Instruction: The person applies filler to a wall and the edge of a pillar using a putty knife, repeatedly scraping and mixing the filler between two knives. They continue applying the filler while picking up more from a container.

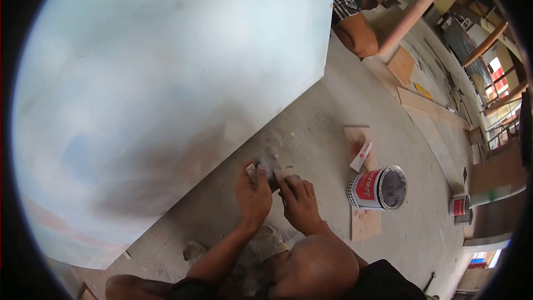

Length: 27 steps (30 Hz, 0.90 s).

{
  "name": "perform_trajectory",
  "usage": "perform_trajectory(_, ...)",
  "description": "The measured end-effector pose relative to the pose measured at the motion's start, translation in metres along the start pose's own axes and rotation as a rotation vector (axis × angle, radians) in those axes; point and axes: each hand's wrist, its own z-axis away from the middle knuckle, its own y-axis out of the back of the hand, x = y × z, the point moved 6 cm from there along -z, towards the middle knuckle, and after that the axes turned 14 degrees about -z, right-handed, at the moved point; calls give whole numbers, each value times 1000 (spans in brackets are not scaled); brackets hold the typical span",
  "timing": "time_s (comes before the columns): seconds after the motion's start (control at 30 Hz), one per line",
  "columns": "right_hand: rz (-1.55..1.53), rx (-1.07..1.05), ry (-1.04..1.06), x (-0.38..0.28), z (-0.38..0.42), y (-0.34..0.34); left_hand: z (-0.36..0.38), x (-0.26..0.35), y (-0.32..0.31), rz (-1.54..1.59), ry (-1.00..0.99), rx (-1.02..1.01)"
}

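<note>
A large pale board (166, 78) fills the upper left of the frame, its lower edge running down to the concrete floor (333, 105). At lower centre the left hand (252, 197) is closed around one end of a small flat scraper (271, 171), and the right hand (297, 200) presses its fingers on the other end, just beside the board's edge. The scraper looks thin, stiff and light, best held by its ends with the blade kept flat. Right of centre, an open red paint can (377, 189) lies on a wood offcut (365, 223), a small tube (361, 155) above it.
</note>
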Motion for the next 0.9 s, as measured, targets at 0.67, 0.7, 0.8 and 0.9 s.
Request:
perform_trajectory(0.67,-447,221,-526,72,22,78,15,-14,-23,-153,115,-270)
perform_trajectory(0.7,-610,241,-703,71,28,86,8,-12,-17,-184,118,-241)
perform_trajectory(0.8,-859,333,-922,105,73,95,-10,-16,0,-228,93,-152)
perform_trajectory(0.9,-1469,553,-886,135,109,88,-20,4,8,-166,95,-121)
